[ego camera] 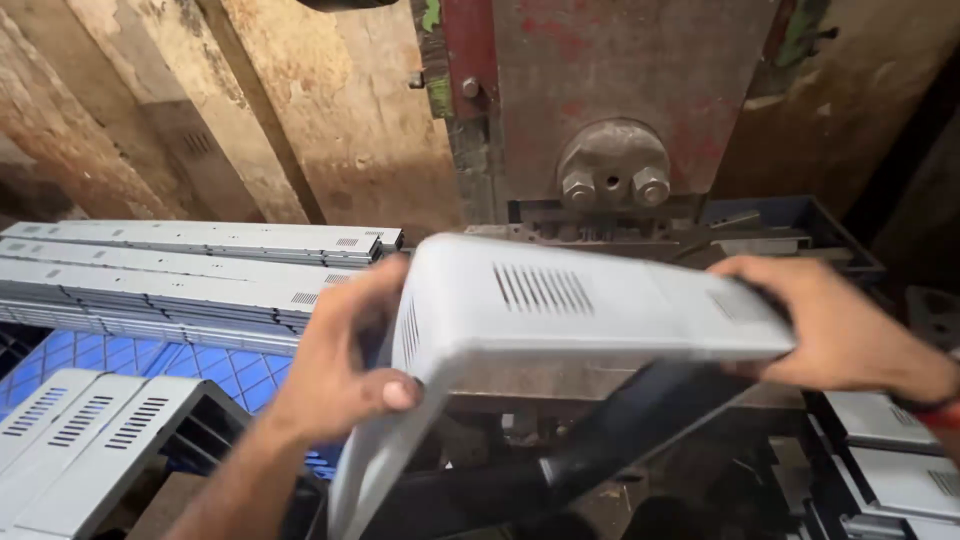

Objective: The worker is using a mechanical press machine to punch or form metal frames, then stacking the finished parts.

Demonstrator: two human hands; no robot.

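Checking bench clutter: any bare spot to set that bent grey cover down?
Little. Both the left hand and right hand hold the cover. Only the blue crate lattice, between flat panel stack and bent covers, looks bare. Trays at right are crowded.

Saw blue plastic crate (215, 370) at eight o'clock, carrying stack of flat grey vented panels (190, 275) on top. Bent grey covers (80, 440) leaned at its seven o'clock edge. Dark tray (825, 420) at four o'clock carried more grey covers (895, 450).
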